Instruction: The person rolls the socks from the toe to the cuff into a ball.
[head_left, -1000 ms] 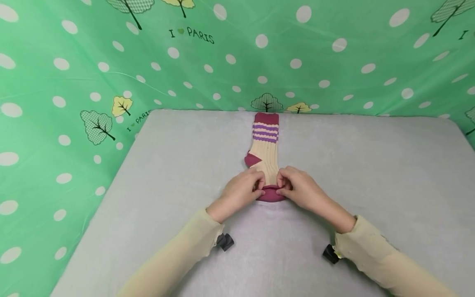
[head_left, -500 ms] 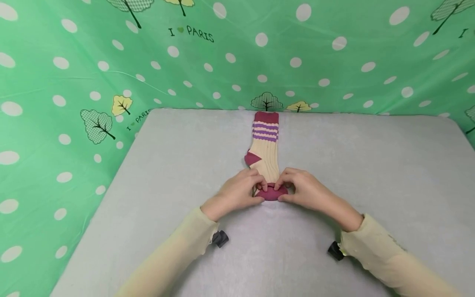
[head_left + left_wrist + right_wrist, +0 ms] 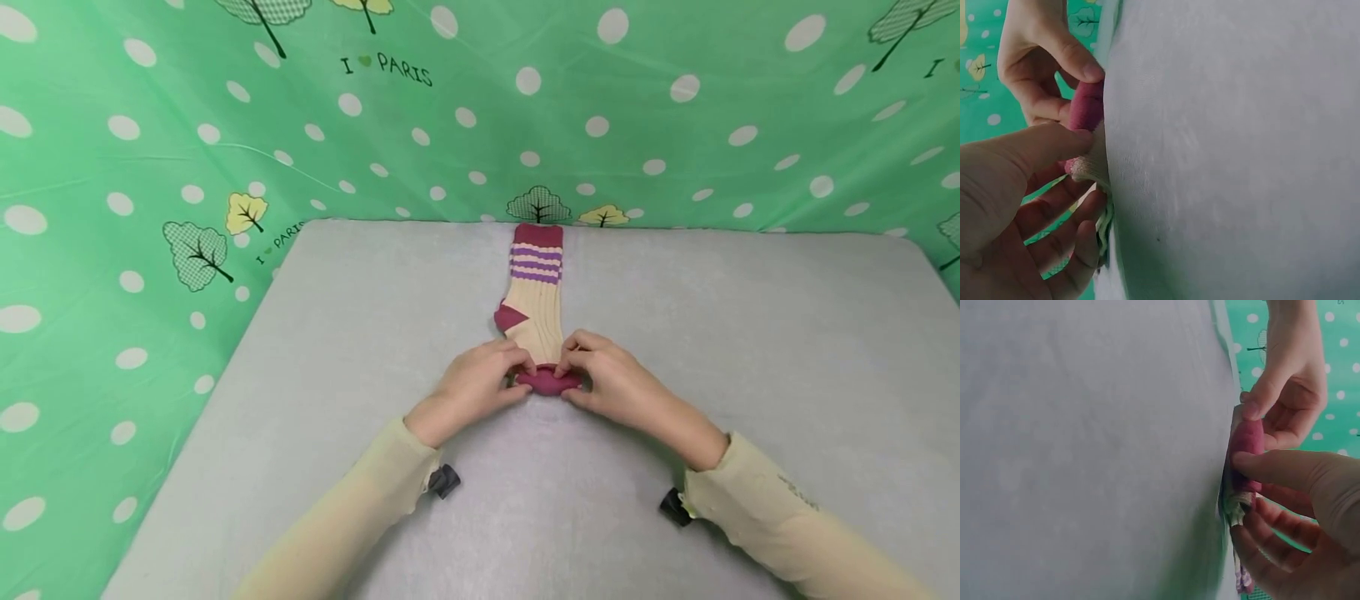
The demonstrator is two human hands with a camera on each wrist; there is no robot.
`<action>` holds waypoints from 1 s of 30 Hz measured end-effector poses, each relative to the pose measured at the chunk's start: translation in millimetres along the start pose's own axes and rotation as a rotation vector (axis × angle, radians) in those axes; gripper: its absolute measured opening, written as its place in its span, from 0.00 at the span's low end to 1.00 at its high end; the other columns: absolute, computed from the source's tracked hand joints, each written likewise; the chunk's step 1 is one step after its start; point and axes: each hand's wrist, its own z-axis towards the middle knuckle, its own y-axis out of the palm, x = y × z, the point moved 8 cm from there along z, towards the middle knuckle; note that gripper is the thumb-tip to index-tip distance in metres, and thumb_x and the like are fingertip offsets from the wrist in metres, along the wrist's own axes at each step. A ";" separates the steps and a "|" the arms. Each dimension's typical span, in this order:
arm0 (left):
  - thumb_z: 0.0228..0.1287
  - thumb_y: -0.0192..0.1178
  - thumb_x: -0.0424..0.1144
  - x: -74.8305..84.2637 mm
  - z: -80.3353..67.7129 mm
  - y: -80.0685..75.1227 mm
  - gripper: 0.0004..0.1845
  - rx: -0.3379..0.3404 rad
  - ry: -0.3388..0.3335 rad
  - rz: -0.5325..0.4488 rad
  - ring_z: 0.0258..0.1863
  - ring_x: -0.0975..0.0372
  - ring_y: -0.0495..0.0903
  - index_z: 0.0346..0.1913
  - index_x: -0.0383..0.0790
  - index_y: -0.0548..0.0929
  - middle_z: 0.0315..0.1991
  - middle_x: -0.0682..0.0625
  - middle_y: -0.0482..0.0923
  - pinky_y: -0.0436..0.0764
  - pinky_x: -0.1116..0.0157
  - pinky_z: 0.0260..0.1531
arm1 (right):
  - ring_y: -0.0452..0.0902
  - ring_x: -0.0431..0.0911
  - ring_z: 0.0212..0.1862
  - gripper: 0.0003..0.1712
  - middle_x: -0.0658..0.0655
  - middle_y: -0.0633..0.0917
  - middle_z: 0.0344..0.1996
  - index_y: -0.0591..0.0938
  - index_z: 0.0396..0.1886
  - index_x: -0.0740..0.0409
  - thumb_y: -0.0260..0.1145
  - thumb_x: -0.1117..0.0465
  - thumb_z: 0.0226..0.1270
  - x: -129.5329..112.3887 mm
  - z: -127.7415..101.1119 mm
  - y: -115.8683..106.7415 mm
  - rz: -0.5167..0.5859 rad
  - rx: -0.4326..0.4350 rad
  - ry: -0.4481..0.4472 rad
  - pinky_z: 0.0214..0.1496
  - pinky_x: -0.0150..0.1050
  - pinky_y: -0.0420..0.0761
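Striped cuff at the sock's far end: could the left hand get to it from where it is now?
Probably yes. The left hand pinches the rolled toe of the sock; the striped cuff lies flat and uncovered further along the grey table, with nothing between. It would have to release the roll first.

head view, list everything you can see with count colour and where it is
sock: 1, cream with purple stripes and maroon cuff, heel and toe, lying lengthwise at the table's middle, its near toe end rolled up
table: 1, grey cloth-covered top, filling the lower frame
backdrop: 1, green with white dots, trees and "I love PARIS" print, behind and to both sides of the table
wrist cameras: 2, black, one under each wrist
sleeves: 2, pale cream, on both forearms
left hand: 1, pinches the left side of the rolled toe end
right hand: 1, pinches the right side of the rolled toe end
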 end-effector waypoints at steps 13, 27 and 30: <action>0.63 0.69 0.42 -19.0 -1.3 -7.1 0.06 0.074 -0.122 -0.261 0.29 0.68 0.79 0.41 0.47 0.88 0.30 0.55 0.85 0.77 0.72 0.34 | 0.82 0.40 0.35 0.06 0.53 0.90 0.35 0.89 0.37 0.56 0.74 0.66 0.59 4.9 -1.9 -8.2 0.114 0.071 0.099 0.39 0.41 0.84; 0.63 0.69 0.42 -34.5 -2.3 -3.3 0.05 0.050 -0.258 -0.383 0.29 0.68 0.78 0.38 0.46 0.90 0.32 0.54 0.88 0.77 0.71 0.34 | 0.77 0.40 0.30 0.06 0.56 0.89 0.32 0.89 0.39 0.61 0.71 0.65 0.64 21.5 3.3 1.5 0.283 -0.025 0.281 0.32 0.31 0.77; 0.63 0.68 0.42 -35.4 -1.7 -2.7 0.05 0.053 -0.283 -0.341 0.29 0.67 0.78 0.37 0.47 0.90 0.31 0.54 0.88 0.76 0.70 0.34 | 0.78 0.41 0.30 0.06 0.58 0.89 0.33 0.89 0.40 0.63 0.69 0.66 0.65 24.6 5.2 3.1 0.284 -0.040 0.308 0.32 0.32 0.78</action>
